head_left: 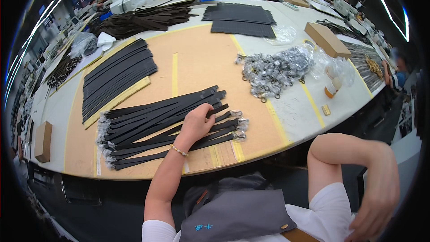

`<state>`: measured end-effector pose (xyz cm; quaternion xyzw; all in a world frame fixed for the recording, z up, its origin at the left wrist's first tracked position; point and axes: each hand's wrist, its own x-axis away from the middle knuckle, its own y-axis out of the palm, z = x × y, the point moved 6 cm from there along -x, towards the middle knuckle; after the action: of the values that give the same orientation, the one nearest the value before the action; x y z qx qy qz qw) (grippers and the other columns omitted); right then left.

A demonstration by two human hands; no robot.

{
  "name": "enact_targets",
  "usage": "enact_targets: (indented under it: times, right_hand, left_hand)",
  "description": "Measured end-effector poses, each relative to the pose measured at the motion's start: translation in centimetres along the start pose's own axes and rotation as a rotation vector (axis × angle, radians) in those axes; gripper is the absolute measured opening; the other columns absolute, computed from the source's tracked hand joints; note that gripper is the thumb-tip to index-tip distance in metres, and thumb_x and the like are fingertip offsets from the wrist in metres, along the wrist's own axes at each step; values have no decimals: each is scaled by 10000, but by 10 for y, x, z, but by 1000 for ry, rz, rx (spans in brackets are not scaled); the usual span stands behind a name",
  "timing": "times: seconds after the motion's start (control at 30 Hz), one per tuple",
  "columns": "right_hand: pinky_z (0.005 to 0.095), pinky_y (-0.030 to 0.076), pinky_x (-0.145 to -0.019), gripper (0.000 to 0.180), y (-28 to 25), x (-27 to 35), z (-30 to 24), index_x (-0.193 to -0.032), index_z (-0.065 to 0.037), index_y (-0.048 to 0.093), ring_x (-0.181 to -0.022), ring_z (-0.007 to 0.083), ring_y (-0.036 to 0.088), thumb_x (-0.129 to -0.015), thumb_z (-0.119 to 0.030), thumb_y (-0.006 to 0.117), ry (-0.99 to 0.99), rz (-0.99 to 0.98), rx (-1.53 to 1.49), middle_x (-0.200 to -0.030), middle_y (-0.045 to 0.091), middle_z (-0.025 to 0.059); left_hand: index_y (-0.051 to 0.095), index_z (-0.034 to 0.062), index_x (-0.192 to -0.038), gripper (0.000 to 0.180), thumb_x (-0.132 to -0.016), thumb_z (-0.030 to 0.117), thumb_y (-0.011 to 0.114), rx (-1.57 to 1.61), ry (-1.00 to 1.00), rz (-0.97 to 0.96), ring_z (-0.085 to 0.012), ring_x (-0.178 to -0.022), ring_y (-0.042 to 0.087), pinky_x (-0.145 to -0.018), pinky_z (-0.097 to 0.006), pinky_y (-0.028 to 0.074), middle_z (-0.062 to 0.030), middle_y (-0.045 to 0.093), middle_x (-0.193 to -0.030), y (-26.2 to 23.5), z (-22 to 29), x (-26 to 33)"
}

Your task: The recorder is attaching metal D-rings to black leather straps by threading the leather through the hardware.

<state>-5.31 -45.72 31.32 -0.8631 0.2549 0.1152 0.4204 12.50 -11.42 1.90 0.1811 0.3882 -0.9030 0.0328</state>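
My left hand [199,123], with a beaded bracelet at the wrist, is closed on the end of a black strap [219,109]. Beneath it, black straps [165,107] lie side by side in a loose row. Their left ends carry hardware in clear plastic wrap [104,141]. At the right ends of the nearest straps, metal clasps [240,127] show, also in plastic. Off the table at the lower right, my right hand [374,206] hangs bent downward beside my body. Its fingers are blurred and partly hidden.
A neat stack of black straps [118,78] lies left. Behind are dark sheets [242,18] and a brown strap bundle [143,21]. Right of centre sits a heap of plastic-wrapped metal hooks [273,71], near a cardboard box [327,40] and tape rolls [332,88]. Another person [396,74] sits far right.
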Motion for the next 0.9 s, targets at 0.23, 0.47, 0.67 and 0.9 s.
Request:
enact_targets:
  times: [0.23, 0.47, 0.67, 0.9]
  right_hand:
    - [288, 545, -727, 213, -59, 275, 183, -984, -35, 735, -792, 166, 720, -916, -237, 746, 1546, 1401, 375, -888, 761, 63]
    - [457, 547, -885, 341, -15, 366, 272, -1111, -46, 670, -989, 327, 707, -844, -246, 743, 2146, 1121, 696, -974, 745, 113]
    - [280, 551, -675, 241, -32, 338, 324, -1070, -9, 661, -798, 162, 718, -880, -145, 722, 1672, 1388, -27, -866, 702, 40]
    - [201, 532, -630, 162, -40, 291, 353, -1026, -64, 572, -738, 86, 615, -963, -185, 659, 368, 1867, -917, -954, 658, 32]
  left_hand:
    - [655, 38, -1149, 297, -876, 109, 747, 47, -73, -39, -223, -705, 642, -667, -321, 534, -124, 679, -883, 2, 1, 1]
    - [674, 30, -1118, 257, -889, 116, 752, 115, -36, -16, -203, -756, 670, -657, -297, 540, -115, 709, -951, 1, 6, -1]
    - [674, 0, -1123, 265, -887, 73, 770, 347, -161, -13, -82, -848, 643, -733, -224, 523, -37, 700, -936, -5, -3, -2]
    - [686, 2, -1144, 265, -897, 29, 777, 673, -197, 84, -51, -897, 632, -809, -211, 518, -7, 694, -994, -22, -5, 2]
